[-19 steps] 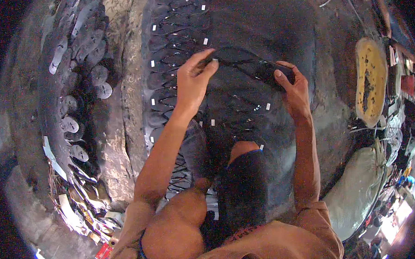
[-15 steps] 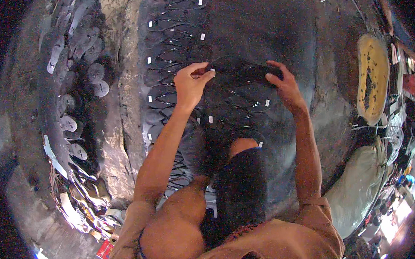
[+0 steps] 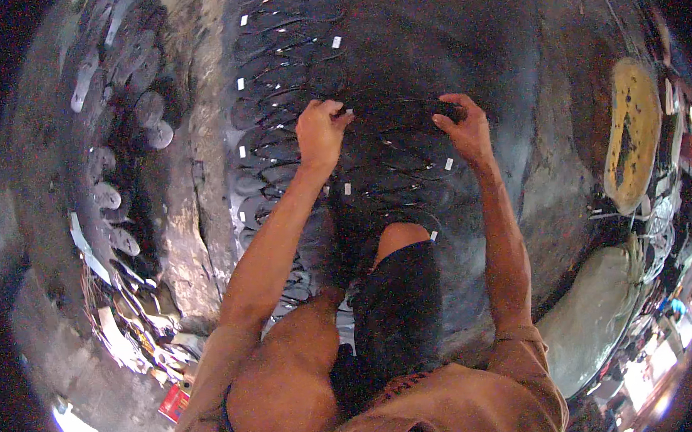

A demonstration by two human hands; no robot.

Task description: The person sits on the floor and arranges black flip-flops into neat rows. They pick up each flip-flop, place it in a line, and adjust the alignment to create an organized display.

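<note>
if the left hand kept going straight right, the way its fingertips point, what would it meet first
Most likely the dark sandals between the left hand and the right hand; it's too dark to tell whether its fingertips already touch them.

Sandals (image 3: 269, 144) left of sack (image 3: 586, 317)

- A footwear workshop, by its look
- Rows of black sandals (image 3: 268, 107) with white labels on a dark mat (image 3: 446, 38)
- Loose grey soles (image 3: 107, 196) left of the mat
- Bulging sack (image 3: 590, 321) right of the mat
</note>
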